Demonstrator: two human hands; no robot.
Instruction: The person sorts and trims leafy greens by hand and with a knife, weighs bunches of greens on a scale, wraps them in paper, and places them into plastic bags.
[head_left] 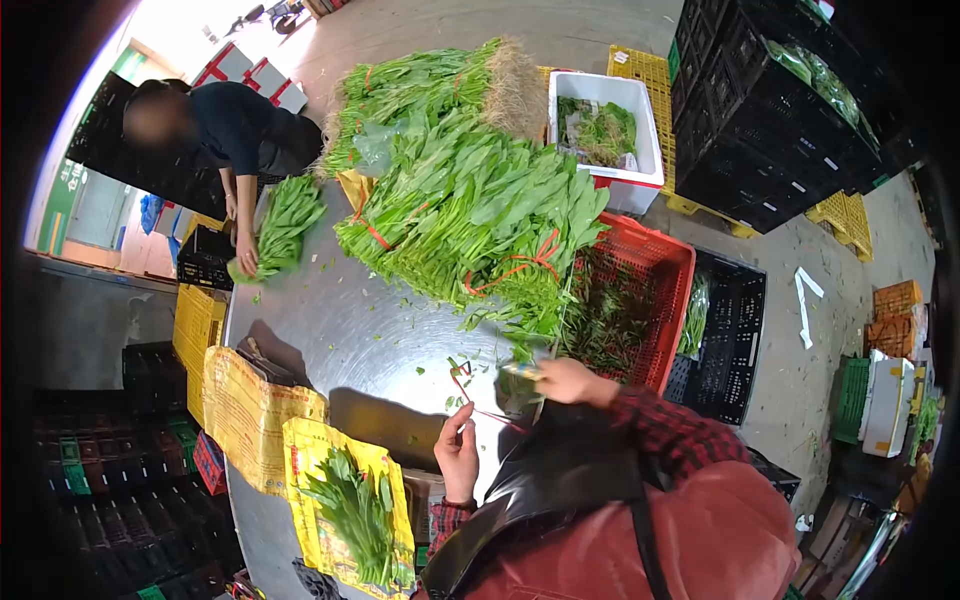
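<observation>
My left hand (457,456) is at the near side of the metal table (300,310), thumb and fingertips pinched at a thin red tie (462,378). To its right, my right hand (572,382) is closed around a small tool (522,371), blurred and partly hidden, beside some loose green leaves. Beyond my hands lies a large pile of leafy greens (470,210), bound in places with red ties. On a yellow bag (306,470) at the near left rests a small bunch of greens (358,515).
A red crate (683,290) of leaves adjoins the table's right side, beside a black crate (735,360). A white foam box (650,130) stands behind. At the far left, another person (245,125) handles a bunch of greens (288,222). Black crates (770,140) are stacked at back right.
</observation>
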